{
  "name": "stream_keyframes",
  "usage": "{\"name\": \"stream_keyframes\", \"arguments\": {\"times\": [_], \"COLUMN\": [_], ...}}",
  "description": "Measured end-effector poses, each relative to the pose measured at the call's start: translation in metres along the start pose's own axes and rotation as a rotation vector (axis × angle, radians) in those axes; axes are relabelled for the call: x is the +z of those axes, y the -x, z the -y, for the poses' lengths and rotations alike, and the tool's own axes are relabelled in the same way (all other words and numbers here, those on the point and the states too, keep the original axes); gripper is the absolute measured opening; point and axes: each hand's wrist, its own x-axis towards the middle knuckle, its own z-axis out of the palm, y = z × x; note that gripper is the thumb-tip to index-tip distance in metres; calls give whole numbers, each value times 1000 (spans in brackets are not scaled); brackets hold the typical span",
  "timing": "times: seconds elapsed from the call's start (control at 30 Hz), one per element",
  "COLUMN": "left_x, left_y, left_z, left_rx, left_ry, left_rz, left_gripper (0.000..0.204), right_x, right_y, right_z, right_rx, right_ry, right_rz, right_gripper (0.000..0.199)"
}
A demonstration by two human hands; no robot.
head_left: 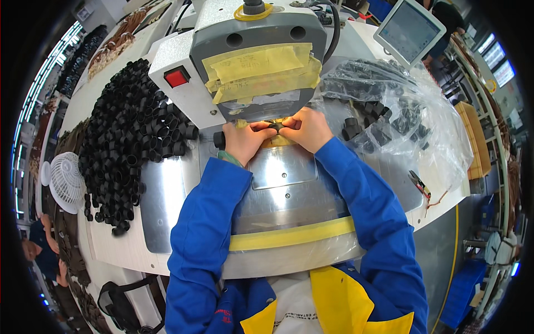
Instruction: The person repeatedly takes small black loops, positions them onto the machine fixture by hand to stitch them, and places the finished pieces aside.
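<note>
Under the head of a grey and white bench machine [261, 67], my two hands meet at a small lit spot. A small dark piece [276, 127], seemingly one of the short black tube pieces, is pinched between my fingertips. My left hand [242, 143] is closed on its left side, thumb and forefinger together. On its right side my right hand [309, 129] grips in the same way. The fingers hide most of the piece and its exact shape. Beside my left wrist lies a loose black tube piece [219, 140].
A big heap of black tube pieces [130, 125] lies to the left. At the right, a clear plastic bag [439, 133] holds more. Red-handled cutters [420, 183] lie near the right edge. A white fan [67, 181] and a tilted screen [410, 32] stand farther out.
</note>
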Motion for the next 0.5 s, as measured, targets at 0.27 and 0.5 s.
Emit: {"name": "stream_keyframes", "arguments": {"times": [0.27, 0.5], "left_x": [0, 3], "left_y": [0, -2], "left_z": [0, 2], "left_rx": [-46, -20], "left_ry": [45, 94], "left_rz": [3, -46], "left_gripper": [22, 23], "right_x": [-2, 0], "right_y": [0, 0], "right_z": [0, -4], "right_rx": [-12, -22], "right_ry": [73, 86], "right_rz": [17, 9], "right_gripper": [24, 23]}}
